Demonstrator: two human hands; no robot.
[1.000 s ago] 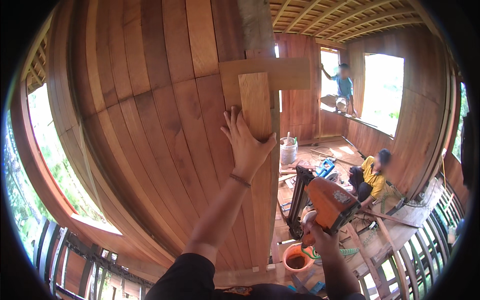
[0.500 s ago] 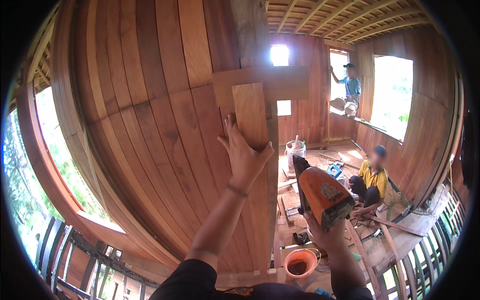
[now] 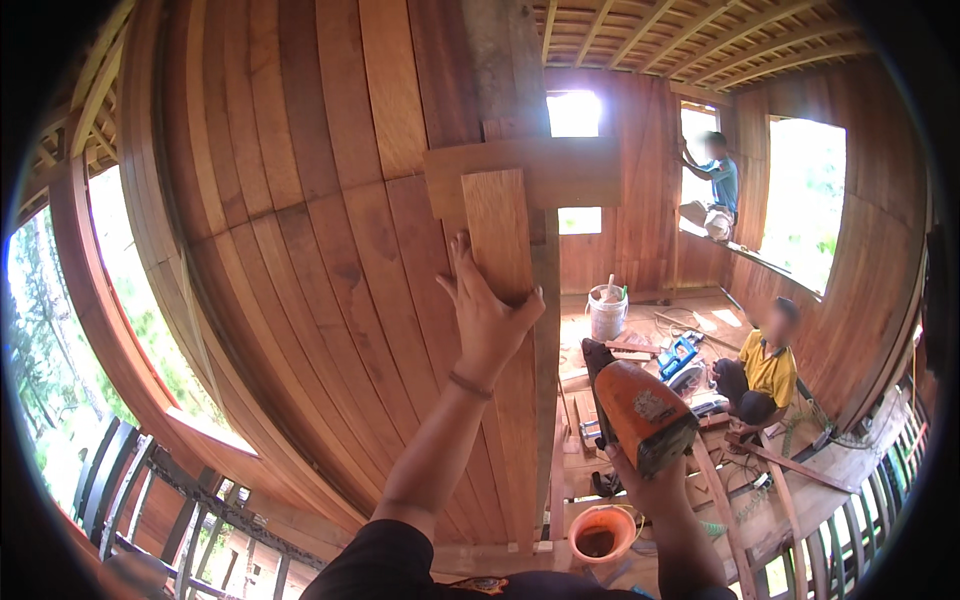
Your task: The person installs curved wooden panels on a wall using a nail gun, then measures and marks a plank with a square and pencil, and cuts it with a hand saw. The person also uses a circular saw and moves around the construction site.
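Note:
My left hand [image 3: 490,325] grips the lower end of a short, light wooden board [image 3: 497,225], fingers along its left edge and thumb at its right. The board stands upright against the plank wall [image 3: 340,300], overlapping a darker crosswise board [image 3: 573,172] in a T shape. Whether the two are joined I cannot tell. Lower right, my right hand [image 3: 645,485] is closed round an orange-and-black power tool [image 3: 640,405]. Its black, narrow side faces the wall, apart from it. The tool hides most of the fingers; its exact kind is unclear.
An orange bucket [image 3: 603,530] stands below my right hand. Beyond are a white bucket [image 3: 608,312], a blue power tool [image 3: 678,357] and scattered wood. A person in yellow [image 3: 768,375] crouches at right; another in blue [image 3: 722,185] sits in a window opening. Railings [image 3: 130,490] curve along the lower left.
My view has shifted slightly, so the room and the people appear displaced. The power tool sits slightly lower. My left hand keeps its hold on the board.

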